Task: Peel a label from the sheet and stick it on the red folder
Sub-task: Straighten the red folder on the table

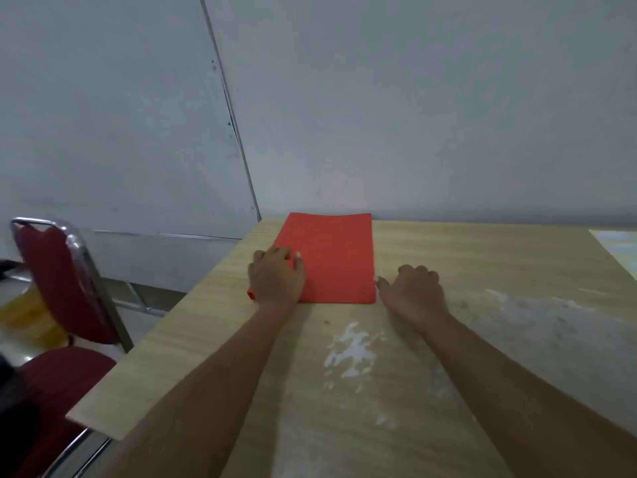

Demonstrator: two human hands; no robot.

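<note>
A red folder [336,257] lies flat on the wooden table [206,339], its far edge against the wall. My left hand [275,274] rests palm down on the folder's near left corner, fingers spread over the red surface; a small pale spot shows at one fingertip, and I cannot tell whether it is a label. My right hand [415,291] lies on the table just right of the folder's near right corner, fingers curled down, its thumb tip touching the folder's edge. A pale sheet [617,244] lies at the far right edge of the view, possibly the label sheet.
A red chair with a chrome frame [58,281] stands to the left of the table. A grey wall [413,115] rises right behind the table. White scuffed patches [351,353] mark the tabletop near me and to the right.
</note>
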